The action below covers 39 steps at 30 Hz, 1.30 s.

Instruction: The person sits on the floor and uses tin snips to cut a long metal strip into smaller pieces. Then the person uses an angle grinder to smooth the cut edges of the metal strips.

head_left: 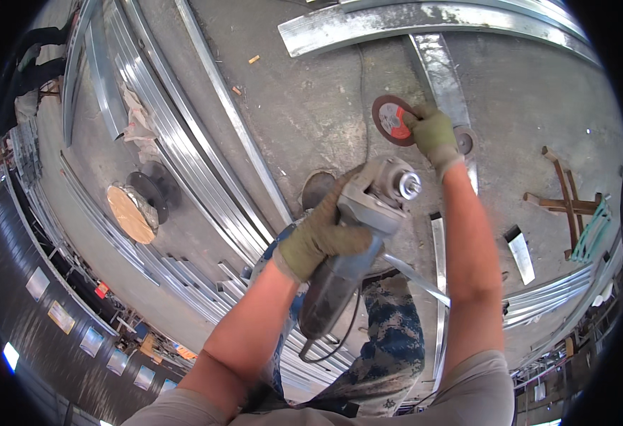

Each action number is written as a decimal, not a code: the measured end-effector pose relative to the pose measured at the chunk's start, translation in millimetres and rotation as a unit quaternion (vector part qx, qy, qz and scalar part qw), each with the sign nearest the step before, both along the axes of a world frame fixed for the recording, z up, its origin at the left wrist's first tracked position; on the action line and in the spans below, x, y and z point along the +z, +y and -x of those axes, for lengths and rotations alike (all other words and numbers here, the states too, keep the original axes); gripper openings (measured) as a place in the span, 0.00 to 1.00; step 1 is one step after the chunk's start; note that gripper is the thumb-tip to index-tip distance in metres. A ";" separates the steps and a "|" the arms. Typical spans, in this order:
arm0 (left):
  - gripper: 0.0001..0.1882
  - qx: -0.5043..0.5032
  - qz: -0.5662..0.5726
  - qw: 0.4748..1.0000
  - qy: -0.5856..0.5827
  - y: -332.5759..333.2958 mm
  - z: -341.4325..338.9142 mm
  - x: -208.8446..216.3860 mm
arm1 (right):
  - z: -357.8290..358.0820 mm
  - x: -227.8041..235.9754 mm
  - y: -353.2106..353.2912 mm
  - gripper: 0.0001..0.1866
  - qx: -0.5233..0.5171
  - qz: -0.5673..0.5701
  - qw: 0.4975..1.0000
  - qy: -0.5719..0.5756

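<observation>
My left hand [322,245], in an olive-green work glove, is wrapped round the body of an angle grinder [334,291]. The grinder's head points up and to the right, and its bare metal spindle [409,186] carries no disc. A black cord trails from the tool's lower end. Farther off to the right, my gloved right hand [435,135] pinches the edge of a brown cutting disc [388,116] with a red and grey label. The disc is held apart from the grinder. Just beside that wrist a smaller grey disc [465,140] shows, partly hidden by the glove.
Long shiny metal channels [183,156] lie on the concrete floor at left. Wide metal beams [368,28] cross the far side. A wooden-ended spool [132,213] sits at left, a brown metal stand [567,202] at right. A short metal offcut [519,255] lies nearby.
</observation>
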<state>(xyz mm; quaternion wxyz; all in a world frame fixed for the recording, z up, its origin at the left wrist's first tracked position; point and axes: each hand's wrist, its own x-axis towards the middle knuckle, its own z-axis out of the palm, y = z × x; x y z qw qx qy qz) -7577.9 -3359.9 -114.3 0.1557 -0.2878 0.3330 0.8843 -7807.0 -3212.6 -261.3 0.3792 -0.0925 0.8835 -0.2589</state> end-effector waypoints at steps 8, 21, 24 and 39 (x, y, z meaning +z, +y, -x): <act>0.53 0.043 -0.086 0.994 -0.043 4.6 15.8 73.9 | -29.1 238.5 73.8 0.08 -0.475 0.415 0.749 -0.205; 0.53 -0.109 -0.092 0.989 0.032 73.0 28.5 308.9 | -106.1 507.2 134.6 0.17 -0.389 0.343 0.849 -0.100; 0.52 -0.117 -0.060 0.991 0.024 92.7 18.6 369.5 | -125.0 570.5 154.7 0.17 -0.386 0.341 0.856 -0.051; 0.39 -0.182 -0.083 0.973 0.117 116.0 -30.6 483.3 | -190.2 706.4 194.0 0.20 -0.331 0.337 0.881 0.022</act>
